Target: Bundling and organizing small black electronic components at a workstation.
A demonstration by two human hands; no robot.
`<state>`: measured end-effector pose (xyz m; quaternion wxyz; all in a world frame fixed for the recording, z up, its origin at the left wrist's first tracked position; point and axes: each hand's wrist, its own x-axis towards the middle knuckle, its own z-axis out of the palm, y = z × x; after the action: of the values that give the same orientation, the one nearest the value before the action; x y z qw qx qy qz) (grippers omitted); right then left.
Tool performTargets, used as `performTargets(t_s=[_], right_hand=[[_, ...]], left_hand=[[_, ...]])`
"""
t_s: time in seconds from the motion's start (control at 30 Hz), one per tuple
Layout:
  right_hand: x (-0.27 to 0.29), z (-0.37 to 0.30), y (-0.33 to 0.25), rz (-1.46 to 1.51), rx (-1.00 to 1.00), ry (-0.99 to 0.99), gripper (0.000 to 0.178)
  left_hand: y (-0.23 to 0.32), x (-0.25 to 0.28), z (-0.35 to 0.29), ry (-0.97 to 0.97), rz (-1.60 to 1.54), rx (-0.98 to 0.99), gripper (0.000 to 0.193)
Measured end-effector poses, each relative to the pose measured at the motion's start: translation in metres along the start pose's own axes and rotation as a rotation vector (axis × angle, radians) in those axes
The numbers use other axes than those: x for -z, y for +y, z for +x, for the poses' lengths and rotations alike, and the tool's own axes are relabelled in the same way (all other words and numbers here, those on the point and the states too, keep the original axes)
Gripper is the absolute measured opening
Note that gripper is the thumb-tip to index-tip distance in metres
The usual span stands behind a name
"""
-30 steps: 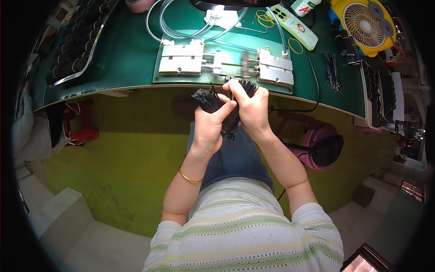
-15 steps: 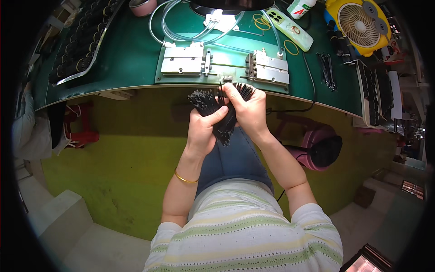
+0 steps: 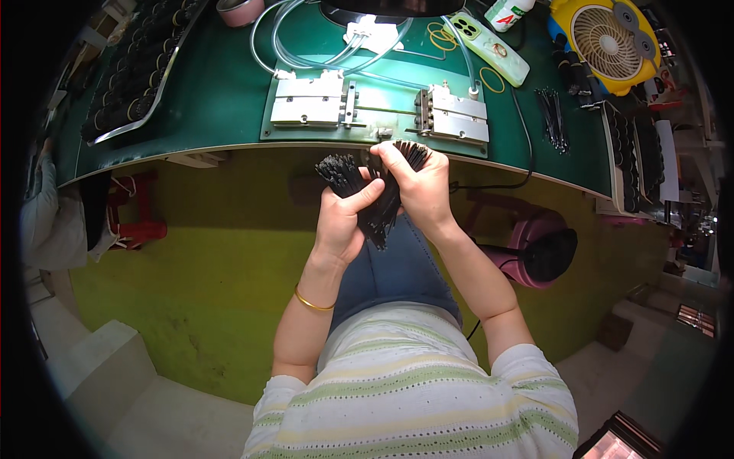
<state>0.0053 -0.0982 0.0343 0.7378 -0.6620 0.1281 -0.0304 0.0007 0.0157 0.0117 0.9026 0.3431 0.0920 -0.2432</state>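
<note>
Head view: black strands are clamped in both left hand and right hand, best separated gently, without bending.

forearms slant inward; the left hand is curled, thumb extended; the right hand angles leftward, fingers bent.

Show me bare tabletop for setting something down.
Widest: the green tabletop between the black bundles and the left metal block. Narrower: a strip between the right metal block and black cable. Crowded: around the phone, rubber bands and bottle.
</note>
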Motion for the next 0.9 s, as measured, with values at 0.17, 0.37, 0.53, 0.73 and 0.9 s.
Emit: performTargets(t_s=[0.17,0.37,0.53,0.73,0.9], right_hand=[[0.0004,0.0008,0.0,-0.005,-0.011,0.023,0.019],[-0.0042,0.0017,0.0002,0.007,0.014,0.069,0.019],[-0.0045,0.0036,-0.002,-0.05,0.007,0.114,0.017],[-0.0024,0.0078,0.0055,-0.048,0.077,0.137,0.017],[-0.0049,0.0068,0.0019,0.028,-0.018,0.136,0.017]], left_hand=[[-0.0026,0.0019,0.0013,-0.03,0.009,-0.009,0.009],[-0.0022,0.0003,0.0017,-0.02,0.043,0.007,0.01],[-0.0036,0.0015,0.0057,0.001,0.049,0.002,0.01],[-0.0027,0.0001,0.0084,0.006,0.049,0.011,0.01],[-0.0021,0.0018,0.0086,-0.005,0.081,0.007,0.01]])
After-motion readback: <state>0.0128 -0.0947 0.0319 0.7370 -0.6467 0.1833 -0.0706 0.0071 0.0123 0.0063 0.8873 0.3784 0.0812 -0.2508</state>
